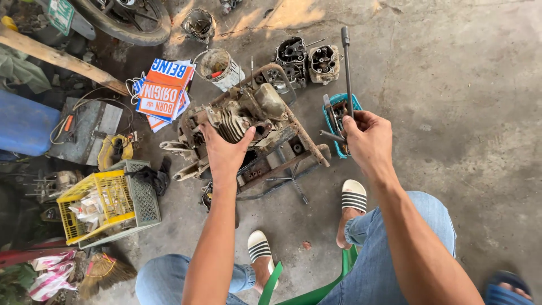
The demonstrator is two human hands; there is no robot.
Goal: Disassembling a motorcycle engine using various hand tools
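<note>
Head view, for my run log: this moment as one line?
left hand: on engine | right hand: holding long tool | blue tray beside
</note>
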